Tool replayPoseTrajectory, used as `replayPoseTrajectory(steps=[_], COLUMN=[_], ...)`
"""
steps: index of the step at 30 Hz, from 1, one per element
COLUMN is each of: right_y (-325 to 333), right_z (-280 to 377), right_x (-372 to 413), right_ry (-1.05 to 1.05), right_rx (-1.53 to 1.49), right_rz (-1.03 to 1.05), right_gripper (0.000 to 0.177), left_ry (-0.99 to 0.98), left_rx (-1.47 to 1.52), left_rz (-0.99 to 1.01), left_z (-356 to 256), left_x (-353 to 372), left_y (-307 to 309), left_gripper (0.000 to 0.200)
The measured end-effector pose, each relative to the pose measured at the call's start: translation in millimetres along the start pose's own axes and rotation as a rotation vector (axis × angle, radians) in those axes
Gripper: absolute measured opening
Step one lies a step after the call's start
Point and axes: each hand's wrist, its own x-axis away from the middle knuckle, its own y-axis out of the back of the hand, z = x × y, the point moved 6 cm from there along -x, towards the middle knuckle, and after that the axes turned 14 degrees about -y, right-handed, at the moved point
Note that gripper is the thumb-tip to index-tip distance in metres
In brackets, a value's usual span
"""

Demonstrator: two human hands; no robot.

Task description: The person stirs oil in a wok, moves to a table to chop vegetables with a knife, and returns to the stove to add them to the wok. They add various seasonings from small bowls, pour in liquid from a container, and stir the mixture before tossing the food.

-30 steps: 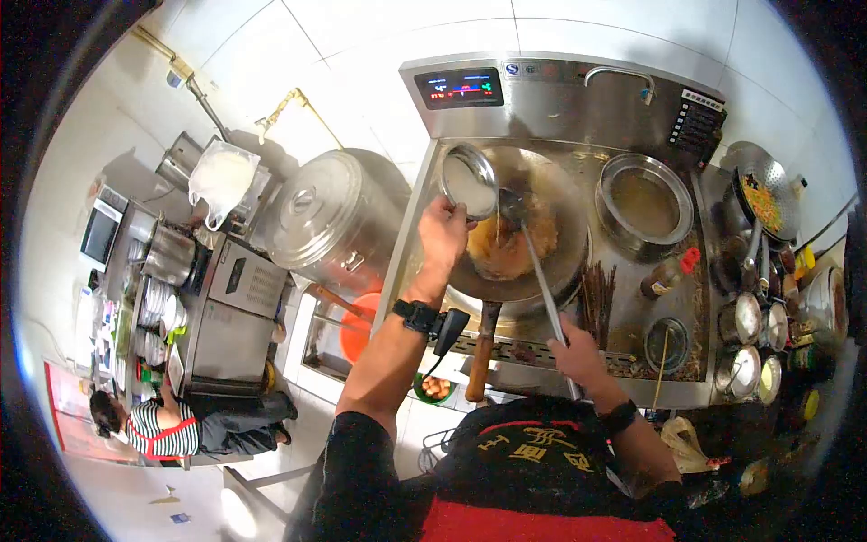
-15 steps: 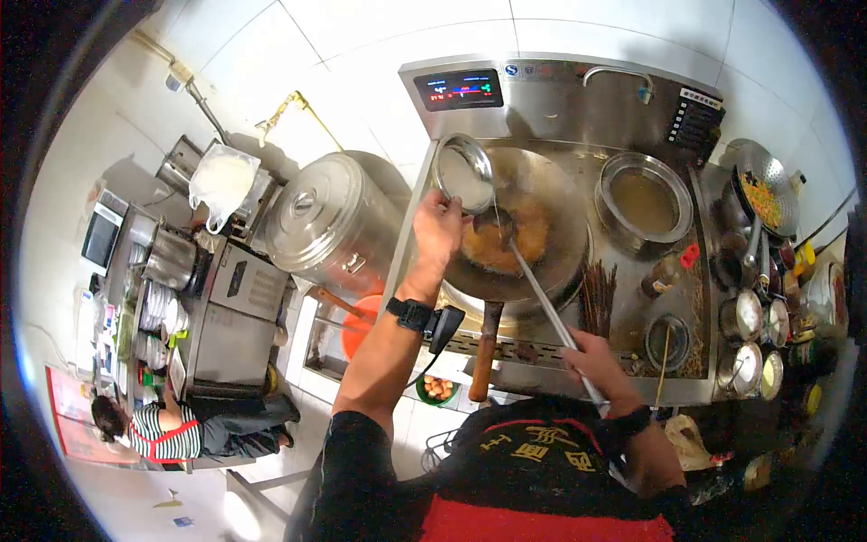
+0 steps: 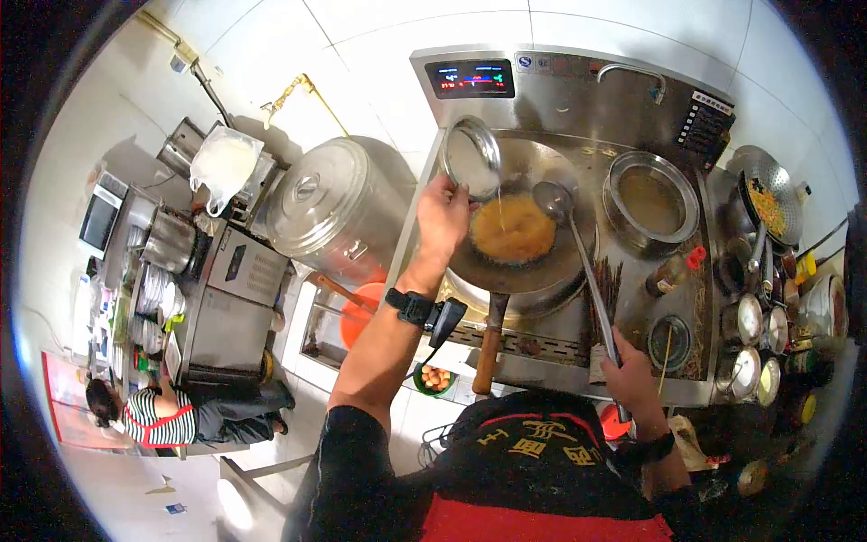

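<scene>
My left hand is closed on the rim of a small metal bowl, tilted over the wok. Whitish liquid lies inside the bowl, and a thin stream falls from its lip. Orange-brown bubbling liquid fills the wok's bottom. My right hand grips the long shaft of a ladle, whose head hangs at the wok's right side, just beyond the liquid. The wok's wooden handle points toward me, with neither hand on it.
Right of the wok are a metal pot of liquid, a red-capped bottle and several seasoning bowls. A big lidded pot stands left, near an orange bucket. A person is at the far-left counter.
The ladle head has moved right, away from the bowl's lip and the middle of the wok. My right hand has shifted right and down. The bowl stays tilted over the wok.
</scene>
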Motion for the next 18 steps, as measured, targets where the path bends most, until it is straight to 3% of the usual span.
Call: replayPoseTrajectory(steps=[1, 3, 7, 9, 12, 16, 18], right_y=[0.0, -7.6, -33.1, -55.1, -58.2, -37.0, -52.2], right_z=[4.1, 10.5, 15.4, 21.4, 11.6, 9.1, 20.3], right_x=[2.3, 3.4, -32.2, -39.0, -34.6, -24.6, -34.4], right_ry=[-0.001, -0.172, -0.065, -0.209, -0.275, -0.331, -0.052], right_rx=[0.000, -0.245, -0.264, -0.551, -0.613, -0.608, -0.341], right_rz=[0.001, 0.209, 0.232, 0.475, 0.583, 0.609, 0.326], right_gripper=[0.056, 0.056, 0.054, 0.049, 0.044, 0.043, 0.048], left_ry=[-0.031, -0.067, -0.048, -0.029, -0.117, -0.328, -0.413], left_rx=[-0.062, -0.122, -0.013, -0.022, -0.080, -0.246, -0.310], left_rz=[0.028, 0.059, 0.054, 0.064, 0.055, 0.026, 0.023], left_z=[-7.7, -13.6, -20.9, -21.8, -11.1, -29.6, -39.5], left_x=[-0.9, -3.6, -5.3, -6.5, -10.6, -11.9, -8.3], left_y=[0.9, -0.4, -6.6, -8.0, -9.8, -6.0, -7.4], left_gripper=[0.018, 0.022, 0.021, 0.020, 0.020, 0.019, 0.019])
